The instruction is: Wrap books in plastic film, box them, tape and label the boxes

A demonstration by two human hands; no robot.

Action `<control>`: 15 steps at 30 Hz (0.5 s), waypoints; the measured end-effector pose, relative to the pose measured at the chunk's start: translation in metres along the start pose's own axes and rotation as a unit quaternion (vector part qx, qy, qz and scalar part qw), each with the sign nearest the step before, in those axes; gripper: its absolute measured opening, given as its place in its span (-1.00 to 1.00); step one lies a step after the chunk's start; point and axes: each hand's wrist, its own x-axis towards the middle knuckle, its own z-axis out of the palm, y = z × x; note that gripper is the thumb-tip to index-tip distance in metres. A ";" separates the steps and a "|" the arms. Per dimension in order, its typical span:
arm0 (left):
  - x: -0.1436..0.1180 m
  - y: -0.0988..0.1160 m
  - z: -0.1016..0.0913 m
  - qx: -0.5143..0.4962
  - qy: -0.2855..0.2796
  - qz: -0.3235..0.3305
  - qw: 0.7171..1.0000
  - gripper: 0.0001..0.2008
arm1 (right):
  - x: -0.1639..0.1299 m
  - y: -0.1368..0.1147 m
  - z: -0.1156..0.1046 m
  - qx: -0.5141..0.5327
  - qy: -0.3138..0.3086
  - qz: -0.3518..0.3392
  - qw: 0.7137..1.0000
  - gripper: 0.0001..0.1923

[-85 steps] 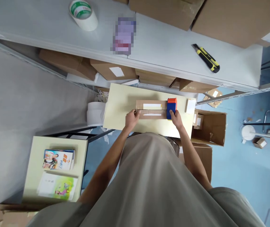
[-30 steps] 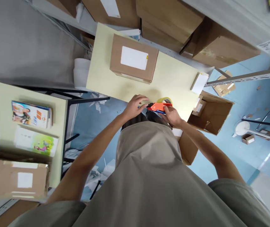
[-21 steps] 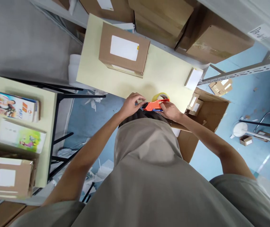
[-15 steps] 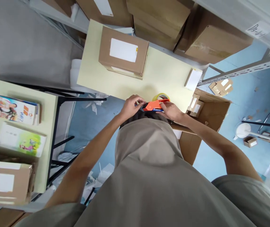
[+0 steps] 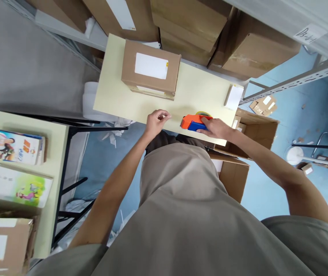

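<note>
On the near edge of the pale yellow bench [image 5: 204,82], the tape dispenser [image 5: 192,122] lies flat, orange part toward the sealed carton [image 5: 151,73] and blue part nearest the person. The right hand [image 5: 215,127] rests on the dispenser from its right side, fingers laid over the blue body; its grip is closed on the dispenser. The left hand [image 5: 156,120] is just left of the dispenser, apart from it, fingers loosely curled and grasping nothing. The carton, with a white label on top, stands beyond the dispenser at the far left of the bench. A small white pad [image 5: 234,96] lies beyond and to the right of the dispenser, at the bench's right edge.
</note>
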 end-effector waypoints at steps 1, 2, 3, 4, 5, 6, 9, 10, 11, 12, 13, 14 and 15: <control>0.008 -0.004 -0.001 -0.011 0.020 -0.004 1.000 -0.73 | -0.001 0.007 -0.002 -0.005 0.004 0.020 1.000 -0.29; 0.017 -0.007 -0.001 -0.023 0.039 -0.010 0.999 -0.72 | 0.000 0.014 -0.003 -0.010 0.009 0.040 0.999 -0.28; 0.026 -0.011 0.000 -0.035 0.057 -0.017 0.998 -0.71 | 0.002 0.019 -0.004 -0.014 0.015 0.057 0.998 -0.28; 0.035 -0.014 0.002 -0.047 0.075 -0.024 0.996 -0.70 | 0.005 0.023 -0.006 -0.017 0.022 0.068 0.997 -0.27; 0.043 -0.016 0.005 -0.058 0.092 -0.030 0.994 -0.70 | 0.010 0.026 -0.006 -0.019 0.028 0.076 0.997 -0.26; 0.051 -0.019 0.008 -0.068 0.109 -0.036 0.991 -0.70 | 0.016 0.027 -0.007 -0.020 0.033 0.081 0.996 -0.25; 0.067 -0.026 0.016 -0.083 0.148 -0.051 0.984 -0.75 | 0.036 0.025 -0.008 -0.020 0.047 0.092 0.994 -0.22; 0.070 -0.029 0.018 -0.084 0.158 -0.055 0.982 -0.77 | 0.043 0.023 -0.008 -0.020 0.049 0.096 0.994 -0.22; 0.072 -0.031 0.018 -0.084 0.167 -0.058 0.981 -0.79 | 0.049 0.022 -0.008 -0.019 0.048 0.100 0.994 -0.22; 0.072 -0.034 0.019 -0.084 0.175 -0.060 0.979 -0.81 | 0.055 0.020 -0.008 -0.016 0.044 0.104 0.993 -0.23; 0.073 -0.036 0.019 -0.083 0.183 -0.062 0.978 -0.82 | 0.060 0.019 -0.008 -0.012 0.040 0.108 0.993 -0.24; 0.073 -0.038 0.019 -0.082 0.190 -0.064 0.976 -0.83 | 0.065 0.018 -0.007 -0.008 0.036 0.111 0.993 -0.24; 0.073 -0.040 0.019 -0.082 0.197 -0.065 0.975 -0.83 | 0.069 0.017 -0.007 -0.004 0.033 0.114 0.993 -0.25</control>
